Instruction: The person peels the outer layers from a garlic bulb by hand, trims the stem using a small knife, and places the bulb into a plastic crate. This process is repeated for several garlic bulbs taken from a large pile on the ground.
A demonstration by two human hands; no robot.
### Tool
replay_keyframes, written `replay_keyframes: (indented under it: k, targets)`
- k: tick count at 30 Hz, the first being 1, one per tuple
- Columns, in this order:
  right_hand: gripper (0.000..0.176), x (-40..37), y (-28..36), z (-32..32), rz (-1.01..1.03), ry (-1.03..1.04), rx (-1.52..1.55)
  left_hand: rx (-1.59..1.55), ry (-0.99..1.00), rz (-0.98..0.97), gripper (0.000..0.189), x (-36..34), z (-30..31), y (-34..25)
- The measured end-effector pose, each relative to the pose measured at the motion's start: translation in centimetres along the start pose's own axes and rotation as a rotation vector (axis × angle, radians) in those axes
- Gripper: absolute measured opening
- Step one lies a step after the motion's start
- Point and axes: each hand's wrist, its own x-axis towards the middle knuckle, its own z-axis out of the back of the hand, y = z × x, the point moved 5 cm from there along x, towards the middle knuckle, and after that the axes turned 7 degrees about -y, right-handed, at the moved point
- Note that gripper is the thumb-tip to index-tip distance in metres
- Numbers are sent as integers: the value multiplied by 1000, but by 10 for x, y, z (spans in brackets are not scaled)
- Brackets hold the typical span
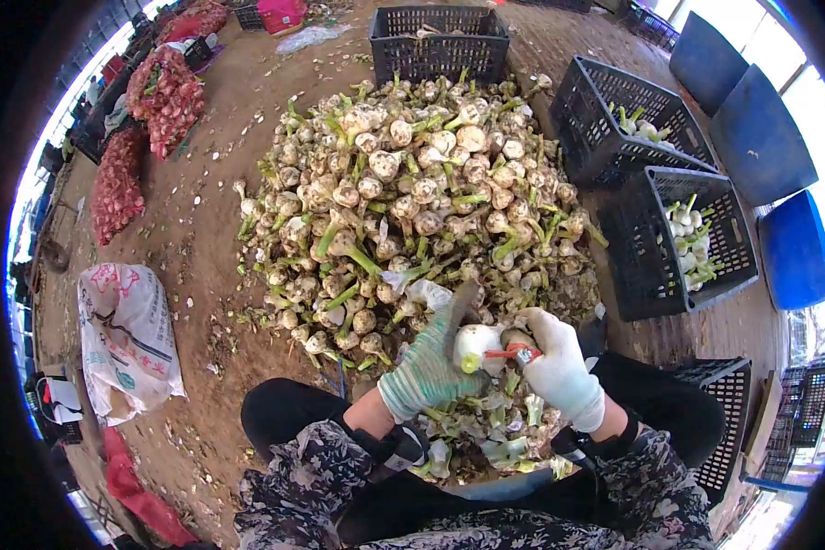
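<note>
My left hand [428, 360], in a striped knit glove, is closed around a white peeled garlic bulb [476, 343] with a cut green stem end facing me. Beside it, my right hand [559, 365] in a pale glove grips a small red-handled tool [513, 352] right at the bulb's side. Its working end is mostly hidden by the fingers and the bulb. Just past my hands rises a big heap of unpeeled garlic bulbs [422, 197] with dirty skins and short green stems. Peelings and stem scraps [500, 431] lie between my knees.
Black crates with peeled bulbs, one nearer [646, 284] and one farther [585, 124], stand at the right. Another black crate [440, 60] is behind the heap. Blue barrels [765, 133] line the right wall. At left lie a white sack [130, 335] and filled red net bags [165, 101].
</note>
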Motion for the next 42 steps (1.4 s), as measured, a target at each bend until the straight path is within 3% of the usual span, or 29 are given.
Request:
replay_keyframes:
  k: [4, 7, 8, 9, 11, 13, 15, 16, 18, 19, 20, 21, 23, 24, 25, 27, 29, 31, 32, 33, 35, 36, 37, 39, 41, 42]
  targets:
    - [26, -3, -3, 0, 111, -238, -35, 119, -145, -66, 96, 1, 5, 5]
    - [25, -6, 3, -4, 193, -252, -185, -8, -172, 88, 89, -1, 12, 2]
    - [25, -8, 7, -7, 149, -212, -143, -2, -187, 6, 77, -3, 13, -2]
    - [25, -10, 8, -12, 149, -210, -141, -1, -188, 7, 77, -3, 13, -1]
    - [25, -13, 5, -18, 63, -237, -10, -342, -321, 174, 65, -2, 15, 8]
    - [25, -10, 3, -18, 55, -120, 67, -439, -433, 188, 55, -2, 19, 4]
    - [22, -3, -29, -14, 145, 26, -480, -592, -414, 210, 55, -2, 19, 0]
    - [20, -1, -50, -11, -114, 200, -341, -590, -414, 204, 55, -1, 21, 3]
    - [19, -4, -55, -3, -93, 294, -172, -316, -382, -23, 56, -2, 23, 0]
    - [18, -6, -52, 0, -139, 319, -74, -439, -235, 142, 58, -11, 15, 5]
    - [39, -5, -43, -1, -59, 251, 82, -211, -199, -84, 60, -7, 15, -6]
    - [39, -6, -24, -7, -65, 244, 84, 21, -151, -314, 63, -2, 12, -19]
    - [54, -11, 11, -18, -252, 271, 477, -12, -110, -266, 64, -5, 7, -16]
    - [58, -1, 10, -27, -81, 233, 295, -43, -80, -222, 65, -5, 5, -15]
    - [58, -2, 8, -23, -78, 230, 296, -40, -77, -224, 65, -6, 5, -19]
    - [57, -6, 9, -20, -340, 425, 470, 31, -20, -315, 67, -8, 2, -31]
    - [57, -7, 6, -13, -297, 436, 428, 142, -24, -388, 70, -12, 1, -29]
    - [55, -10, 12, -4, -286, 455, 413, -204, -44, -189, 75, -9, 2, -29]
    - [54, -19, 26, 3, -417, 453, 694, -208, -71, -132, 79, -11, 3, -31]
    - [54, -19, 18, 2, -414, 451, 696, -206, -68, -133, 79, -10, 5, -31]
    - [53, -13, -5, 6, -366, 314, 505, -37, -55, -225, 76, -7, 9, -27]
    - [51, -11, 12, 6, -174, 301, 517, 97, -92, -371, 72, -5, 7, -30]
    - [51, -11, 12, 0, -176, 297, 516, 95, -89, -370, 72, -5, 6, -29]
    - [48, -10, 6, -13, -220, 265, 242, 160, -22, -337, 69, -8, 2, -32]
    - [42, -14, 49, -5, 59, 141, -237, 206, -49, -348, 69, -7, 4, -33]
    - [38, -17, 54, -6, 105, 91, -319, 308, -71, -395, 69, -5, 4, -33]
